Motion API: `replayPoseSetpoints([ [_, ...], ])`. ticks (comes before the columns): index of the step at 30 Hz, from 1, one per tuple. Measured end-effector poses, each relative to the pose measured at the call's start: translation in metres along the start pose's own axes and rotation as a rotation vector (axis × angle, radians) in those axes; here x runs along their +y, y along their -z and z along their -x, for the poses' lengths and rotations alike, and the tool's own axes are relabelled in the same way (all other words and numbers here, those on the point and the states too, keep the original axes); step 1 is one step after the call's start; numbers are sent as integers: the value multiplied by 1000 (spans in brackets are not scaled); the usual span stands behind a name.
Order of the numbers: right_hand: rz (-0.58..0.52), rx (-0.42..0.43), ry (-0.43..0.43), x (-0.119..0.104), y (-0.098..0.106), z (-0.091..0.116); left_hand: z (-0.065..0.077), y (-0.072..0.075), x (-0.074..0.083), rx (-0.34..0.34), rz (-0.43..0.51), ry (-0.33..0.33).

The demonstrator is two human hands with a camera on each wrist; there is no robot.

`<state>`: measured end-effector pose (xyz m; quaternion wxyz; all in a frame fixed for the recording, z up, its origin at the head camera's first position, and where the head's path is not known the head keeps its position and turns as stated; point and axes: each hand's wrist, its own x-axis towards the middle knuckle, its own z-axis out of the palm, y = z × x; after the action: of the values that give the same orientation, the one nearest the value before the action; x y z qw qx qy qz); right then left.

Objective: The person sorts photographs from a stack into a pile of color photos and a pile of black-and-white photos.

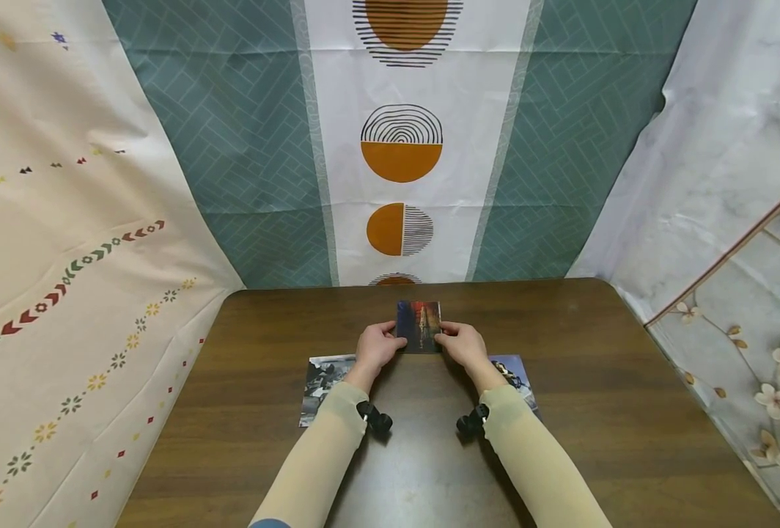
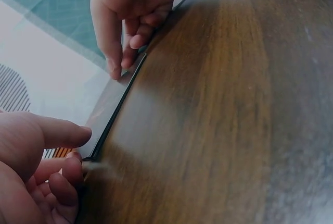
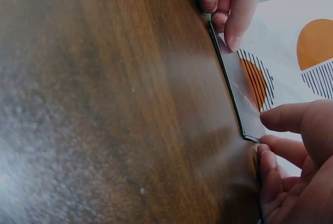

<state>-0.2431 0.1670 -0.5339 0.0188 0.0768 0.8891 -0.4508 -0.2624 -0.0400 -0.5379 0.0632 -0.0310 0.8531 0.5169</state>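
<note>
A dark picture card (image 1: 418, 327) with a red and blue glowing scene is held between both hands near the table's far edge. Its left side is pinched by my left hand (image 1: 378, 345), thumb on the face. On the opposite side my right hand (image 1: 464, 342) pinches it the same way. Seen nearly edge-on in the left wrist view, the card (image 2: 115, 110) shows a thin dark rim close above the wood. In the right wrist view the card (image 3: 235, 89) has a glossy face.
A black-and-white picture (image 1: 317, 385) lies on the brown table (image 1: 601, 411) partly under the left forearm. Another picture, bluish (image 1: 514, 367), lies partly beneath the right forearm. Hanging patterned cloth (image 1: 403, 242) borders the table's back and sides.
</note>
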Motion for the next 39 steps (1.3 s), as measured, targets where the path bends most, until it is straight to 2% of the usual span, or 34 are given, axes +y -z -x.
replayPoseSetpoints([
  [8, -52, -10, -37, -1, 0, -3, -3, 4, 0, -35, 58, 19],
  [14, -104, -13, -36, -3, 1, -4, -5, 3, 0, -18, 79, 33],
  [18, -128, 7, -40, -4, 2, -3, -5, 2, 1, -3, 77, 45],
  [27, -91, 39, -65, -4, 2, -4, 0, 1, 2, -6, 26, 25],
  [39, -207, 19, -112, -2, -1, -4, -2, 0, 1, -15, 13, 57],
])
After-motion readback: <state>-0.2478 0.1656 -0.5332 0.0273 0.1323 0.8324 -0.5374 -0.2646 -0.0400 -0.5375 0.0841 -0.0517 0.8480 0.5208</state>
